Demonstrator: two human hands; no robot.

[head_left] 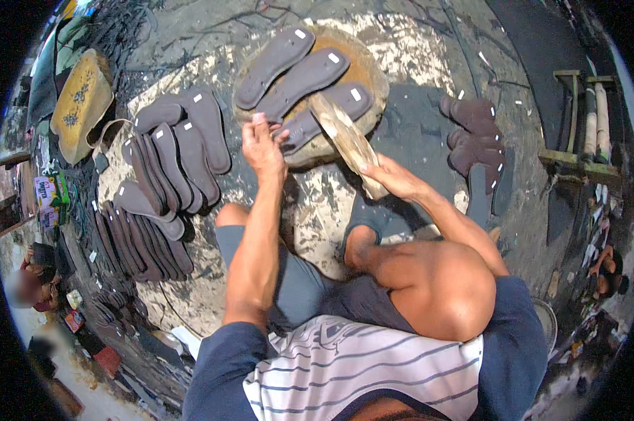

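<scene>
Three dark brown footwear soles with small white labels lie slantwise on a round wooden block (380, 74): a far sole (278, 67), a middle sole (310, 81) and a near sole (348, 105). My right hand (399, 179) is closed around the lower end of a rough, flat piece of wood (346, 139). Its upper end overlaps the near sole and hides part of it. At the left ends of the middle and near soles is my left hand (264, 149), fingers apart and nothing visibly gripped. Whether its fingertips touch a sole, I cannot tell.
Several similar soles (169, 165) lie in overlapping rows at the left. Dark brown labelled pieces (475, 140) are stacked at the right. Another wood slab (82, 105) stands far left, and a wooden frame (580, 158) far right. People are partly visible at both edges.
</scene>
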